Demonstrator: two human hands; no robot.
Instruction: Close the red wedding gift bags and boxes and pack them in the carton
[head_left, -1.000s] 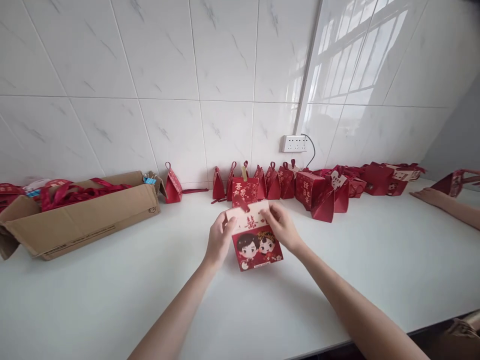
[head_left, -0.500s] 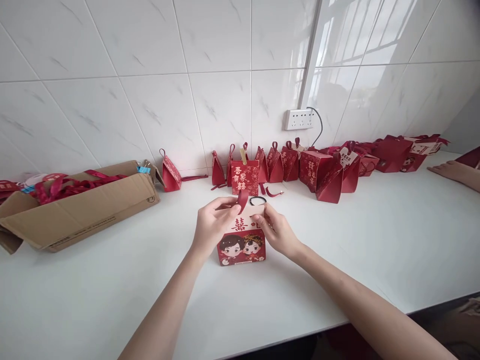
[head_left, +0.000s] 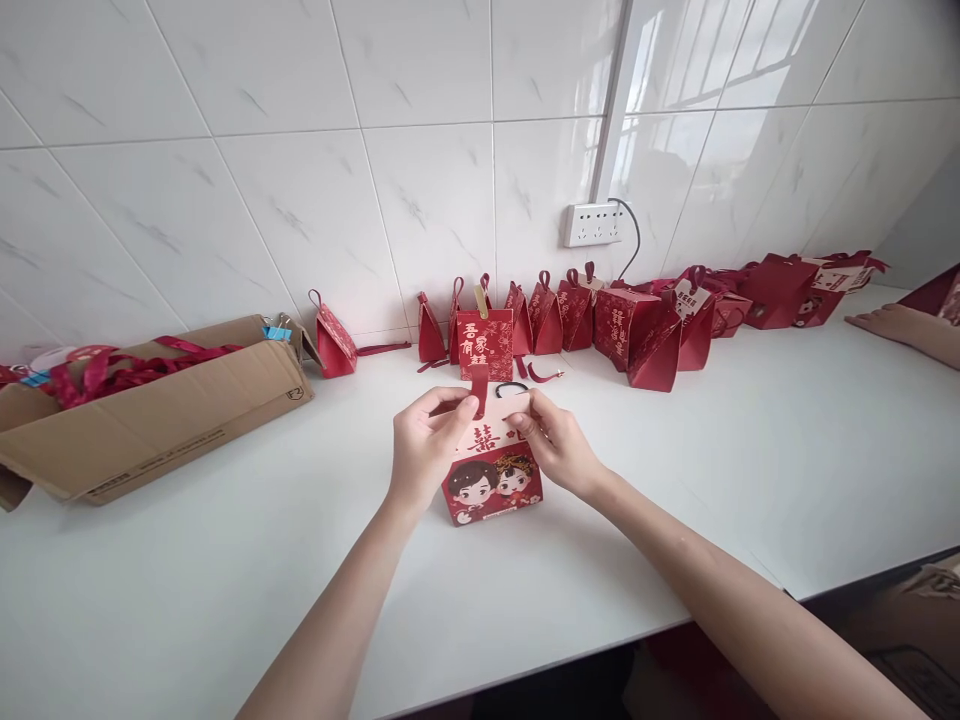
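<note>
Right in front of me on the white table is a red gift box (head_left: 493, 492) with two cartoon faces and a cream top strip printed with red characters. My left hand (head_left: 426, 438) pinches the left part of that strip between thumb and fingers, beside a dark red ribbon (head_left: 479, 388) sticking up from the top. My right hand (head_left: 561, 442) is closed on the strip's right end. Just behind the strip lies a black ring-shaped band (head_left: 513, 387), partly covered. The fingers hide both ends of the strip.
Behind, a red box with gold characters (head_left: 486, 345) and several more red boxes (head_left: 546, 320) line the tiled wall. A cardboard box (head_left: 187, 425) of red ribbons stands left. Ribbon scraps (head_left: 544, 374) lie near the row. At far right is another person's hand (head_left: 881, 325).
The ribbon, curled over before, now stands straighter. The gift box has tilted slightly, and both hands keep their hold. The whole view has shifted a little.
</note>
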